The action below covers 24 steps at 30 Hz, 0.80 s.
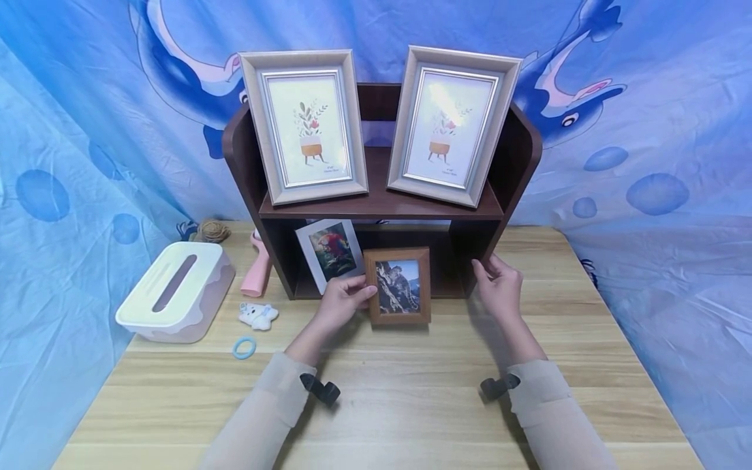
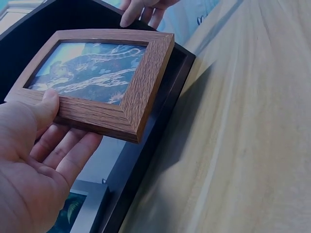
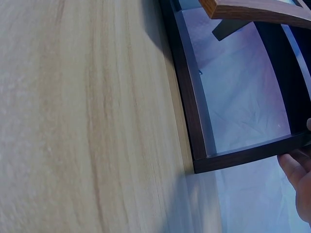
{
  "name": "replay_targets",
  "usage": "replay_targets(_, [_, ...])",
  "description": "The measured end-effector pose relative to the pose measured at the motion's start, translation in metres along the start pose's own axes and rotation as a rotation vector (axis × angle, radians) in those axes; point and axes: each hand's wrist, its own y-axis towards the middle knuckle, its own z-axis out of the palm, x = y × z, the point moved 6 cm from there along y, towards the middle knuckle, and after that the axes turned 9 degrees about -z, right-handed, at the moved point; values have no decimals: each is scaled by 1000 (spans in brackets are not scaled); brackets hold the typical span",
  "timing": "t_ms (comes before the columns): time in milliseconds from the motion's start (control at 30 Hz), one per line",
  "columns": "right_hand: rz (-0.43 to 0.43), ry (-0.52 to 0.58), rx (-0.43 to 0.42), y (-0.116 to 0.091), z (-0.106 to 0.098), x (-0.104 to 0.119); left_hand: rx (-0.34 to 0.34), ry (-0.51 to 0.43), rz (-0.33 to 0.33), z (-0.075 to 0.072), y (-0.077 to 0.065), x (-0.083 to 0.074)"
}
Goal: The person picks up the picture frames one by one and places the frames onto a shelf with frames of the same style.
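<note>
In the head view my left hand (image 1: 341, 303) pinches the left edge of a brown wooden photo frame (image 1: 401, 318) with a rocky mountain picture. The left wrist view shows the thumb on the front of this frame (image 2: 131, 109) and the fingers behind it. The frame is held in front of the lower opening of a dark brown two-tier shelf (image 1: 382, 207). My right hand (image 1: 502, 290) grips the shelf's right side panel near its front edge, thumb inside and fingers outside. A white photo frame (image 1: 314, 260) with a parrot picture leans inside the lower tier, at the left.
Two large silver-beige frames (image 1: 317, 189) (image 1: 431, 186) stand on the upper tier. Left of the shelf are a white tissue box (image 1: 202, 277), a pink-handled tool (image 1: 256, 274), a white bear-like figure (image 1: 258, 316), a blue ring (image 1: 244, 347) and a twine ball (image 1: 213, 231).
</note>
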Motion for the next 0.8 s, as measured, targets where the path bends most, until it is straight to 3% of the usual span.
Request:
replay_targets(233, [-4, 2, -4, 0, -1, -2, 4, -10, 25, 5, 11, -5])
replay_targets(800, [21, 9, 3, 0, 0, -1, 15, 7, 6, 22, 38, -12])
